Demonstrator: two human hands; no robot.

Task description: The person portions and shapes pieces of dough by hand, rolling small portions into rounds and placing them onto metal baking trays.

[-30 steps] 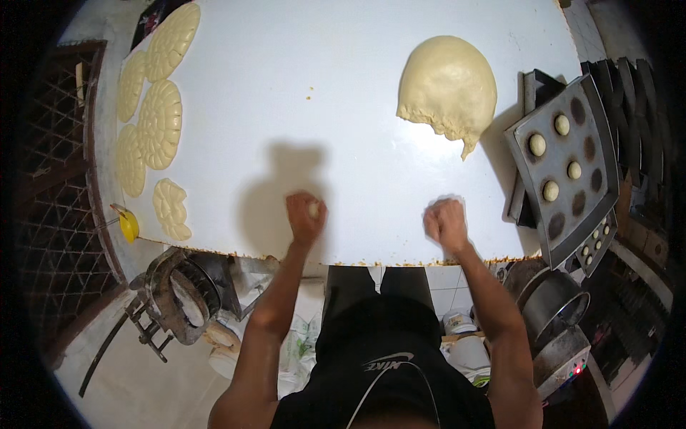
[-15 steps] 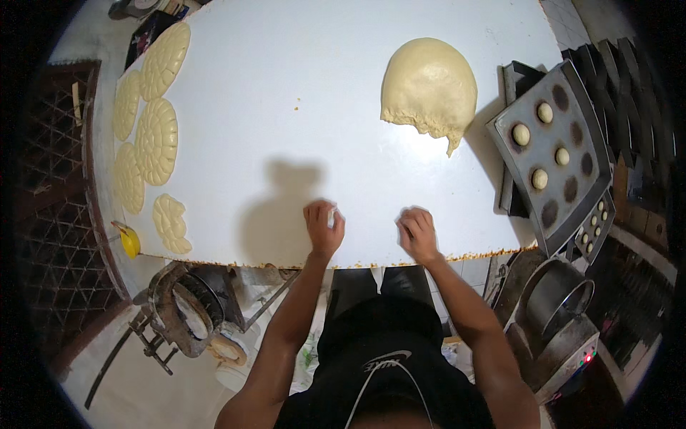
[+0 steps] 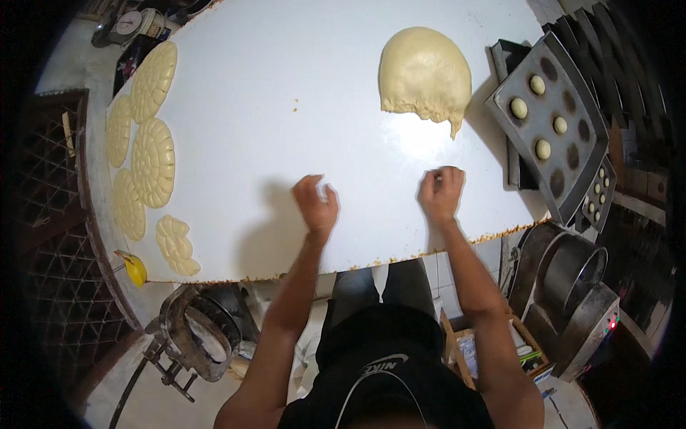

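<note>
My left hand hovers over the white tabletop, its thumb held away from bent fingers and nothing between them. Further right, my right hand is also above the table, blurred a little; its fingers curl loosely with the thumb slightly apart, and I see nothing in it. Beyond that hand lies a large smooth mound of pale dough, ragged along its near edge with a small tail hanging toward me. To its right, a dark metal baking tray carries several small dough balls.
Flat, scored dough rounds line the table's left side, with a smaller piece nearer me. A yellow object sits at the left corner. Another tray of dough balls is at the right, above a dark machine.
Both hands have moved forward over the table and further apart, the right one toward the dough mound. The left fingers have spread more. The whole view has tilted slightly.
</note>
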